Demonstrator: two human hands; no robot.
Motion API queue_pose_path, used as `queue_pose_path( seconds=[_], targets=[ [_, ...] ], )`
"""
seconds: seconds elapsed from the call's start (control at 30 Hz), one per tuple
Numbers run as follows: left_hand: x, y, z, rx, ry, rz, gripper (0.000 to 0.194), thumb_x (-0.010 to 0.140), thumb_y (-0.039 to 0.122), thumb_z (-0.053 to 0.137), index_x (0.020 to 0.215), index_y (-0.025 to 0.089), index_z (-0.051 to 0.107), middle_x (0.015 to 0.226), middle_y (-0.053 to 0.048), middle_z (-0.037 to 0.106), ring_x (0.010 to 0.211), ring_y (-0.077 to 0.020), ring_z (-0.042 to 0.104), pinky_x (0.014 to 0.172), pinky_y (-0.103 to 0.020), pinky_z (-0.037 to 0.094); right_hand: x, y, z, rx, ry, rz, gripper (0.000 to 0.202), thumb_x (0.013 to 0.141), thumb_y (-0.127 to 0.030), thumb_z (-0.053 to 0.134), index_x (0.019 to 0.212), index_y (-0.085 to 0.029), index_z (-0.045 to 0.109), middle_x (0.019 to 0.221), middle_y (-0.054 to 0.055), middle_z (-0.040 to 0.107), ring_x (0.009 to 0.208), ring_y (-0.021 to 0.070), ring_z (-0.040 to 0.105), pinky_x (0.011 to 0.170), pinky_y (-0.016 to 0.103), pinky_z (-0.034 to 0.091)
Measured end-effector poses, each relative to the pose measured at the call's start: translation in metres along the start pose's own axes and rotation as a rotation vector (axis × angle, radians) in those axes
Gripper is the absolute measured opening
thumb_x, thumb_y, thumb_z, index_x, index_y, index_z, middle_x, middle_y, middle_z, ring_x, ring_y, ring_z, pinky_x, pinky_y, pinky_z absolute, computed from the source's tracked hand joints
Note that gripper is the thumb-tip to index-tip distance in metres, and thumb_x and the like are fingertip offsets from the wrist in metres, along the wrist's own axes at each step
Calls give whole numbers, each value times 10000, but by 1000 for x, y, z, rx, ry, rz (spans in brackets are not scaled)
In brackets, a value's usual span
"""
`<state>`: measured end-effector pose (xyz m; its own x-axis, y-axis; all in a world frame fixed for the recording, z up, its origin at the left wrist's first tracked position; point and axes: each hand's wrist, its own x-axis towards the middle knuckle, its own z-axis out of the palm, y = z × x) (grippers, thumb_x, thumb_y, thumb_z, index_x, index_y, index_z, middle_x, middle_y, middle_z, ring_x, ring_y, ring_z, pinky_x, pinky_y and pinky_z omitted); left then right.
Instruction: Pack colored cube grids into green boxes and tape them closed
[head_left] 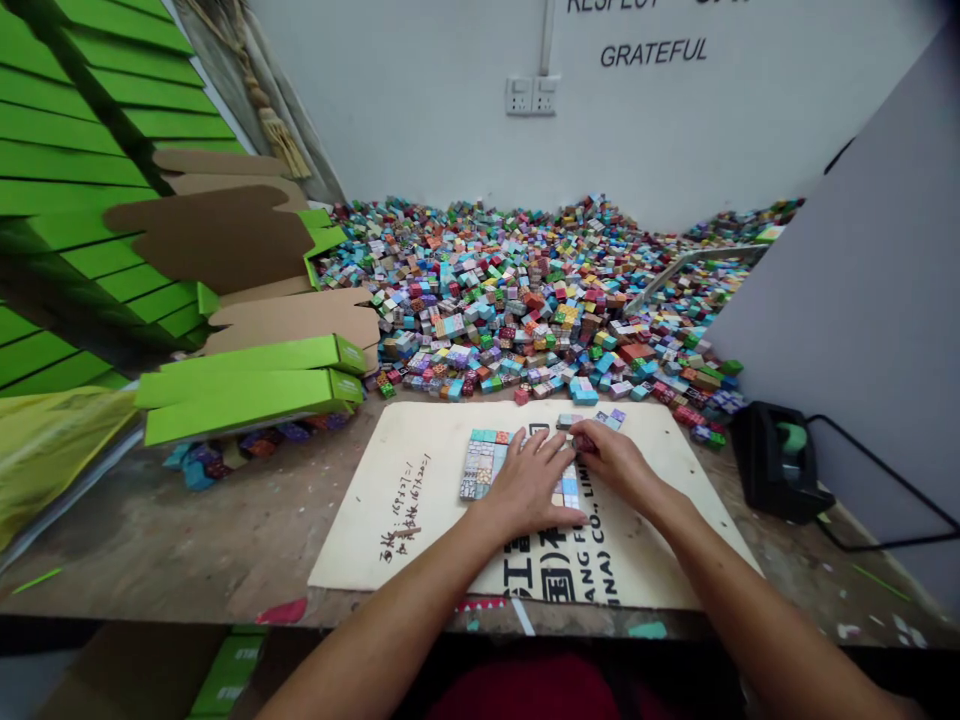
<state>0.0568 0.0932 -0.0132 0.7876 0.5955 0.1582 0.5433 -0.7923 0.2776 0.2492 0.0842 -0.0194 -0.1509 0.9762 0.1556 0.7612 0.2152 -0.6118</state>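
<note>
The left hand (529, 480) lies palm down over a rectangular block grid (480, 465), its fingers spread wide and covering the middle of the grid. The exposed left part of the grid shows small patterned blocks set edge to edge in rows, with teal and orange blocks along the far edge.

The right hand (611, 462) is positioned at the far right corner of the grid. Its thumb and fingers are drawn narrow, and a dark red block (584, 443) shows at the fingertips; whether the block is gripped or only touched cannot be told from this view. A few loose blocks (610, 418) lie just beyond the right hand.

The grid rests on a cream cardboard sheet (352, 550), placed near the front edge of the worktable (187, 550). The sheet carries handwritten figures to the left of the grid and bold black printing to the right, partly hidden by the hands and forearms.

Behind the sheet, a large pile of patterned blocks (517, 290) extends back to the wall. Two long green boxes (247, 405) lie to the left, with more blocks visible beneath them. A black tape dispenser (780, 465) stands to the right of the sheet. A double wall socket (532, 95) is mounted above the pile.
</note>
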Motion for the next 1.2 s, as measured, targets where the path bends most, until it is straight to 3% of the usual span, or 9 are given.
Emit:
queue_pose_path(
  seconds=[0.13, 0.27, 0.37, 0.5, 0.6, 0.83, 0.9, 1.03, 1.2],
  targets=[
    [-1, 2, -1, 23, -7, -11, 869, 683, 739, 536, 1347, 206, 360, 1444, -105, 341, 1327, -335, 259, 1094, -549, 128, -6, 7, -1, 125, 27, -26, 330, 756, -143, 495, 1061, -215, 601, 973, 61, 590, 884, 196, 576, 805, 337, 460],
    [-3, 5, -3, 57, -31, -7, 868, 691, 745, 518, 1358, 219, 341, 1439, -99, 348, 1334, -323, 247, 1096, -544, 125, -12, 24, 1, 485, -26, 106, 375, 784, -334, 586, 1143, -231, 545, 1023, 58, 619, 942, 213, 594, 863, 380, 474],
    [-3, 4, -3, 56, -31, -17, 856, 696, 742, 516, 1354, 220, 348, 1437, -98, 352, 1334, -320, 248, 1097, -540, 128, -17, 27, -1, 649, 18, 177, 427, 747, -415, 645, 1108, -220, 525, 1007, 65, 628, 964, 226, 598, 886, 393, 478],
    [-2, 3, -2, 28, -19, -11, 844, 699, 736, 521, 1338, 206, 374, 1436, -106, 354, 1334, -324, 252, 1101, -535, 128, -31, 8, -10, 432, 169, 161, 326, 782, -401, 609, 1052, -221, 576, 1030, 79, 600, 907, 220, 602, 847, 387, 482],
    [-1, 2, -2, 12, -19, -12, 832, 697, 736, 523, 1330, 214, 386, 1443, -103, 344, 1335, -333, 250, 1099, -545, 126, -41, -4, -9, 258, 170, 83, 257, 823, -344, 556, 1050, -233, 602, 1012, 76, 583, 879, 210, 594, 810, 367, 478],
    [-1, 2, -1, 10, -14, -15, 847, 685, 738, 537, 1340, 226, 374, 1445, -98, 344, 1333, -332, 259, 1104, -537, 123, -27, 12, 6, 521, 194, 242, 292, 788, -345, 578, 1039, -212, 510, 978, 56, 622, 853, 201, 622, 787, 345, 491],
    [-1, 2, -1, 11, -10, -18, 843, 688, 739, 533, 1336, 222, 379, 1445, -96, 345, 1335, -329, 257, 1106, -535, 120, -25, 14, 5, 412, 231, 205, 230, 788, -314, 563, 990, -212, 519, 946, 52, 617, 843, 202, 611, 779, 347, 484],
    [-2, 2, 0, 2, -10, -17, 837, 689, 737, 535, 1327, 215, 389, 1445, -97, 345, 1335, -332, 254, 1107, -535, 122, -38, 5, 0, 83, 85, 17, 162, 790, -257, 541, 942, -234, 590, 931, 50, 608, 895, 223, 573, 804, 359, 453],
    [0, 1, -1, -14, -30, -11, 834, 691, 733, 536, 1330, 220, 382, 1455, -97, 328, 1341, -338, 237, 1105, -542, 116, -37, 7, -7, 188, 44, 69, 284, 819, -298, 523, 1094, -238, 559, 1045, 57, 588, 817, 179, 585, 726, 305, 470]
  ],
)
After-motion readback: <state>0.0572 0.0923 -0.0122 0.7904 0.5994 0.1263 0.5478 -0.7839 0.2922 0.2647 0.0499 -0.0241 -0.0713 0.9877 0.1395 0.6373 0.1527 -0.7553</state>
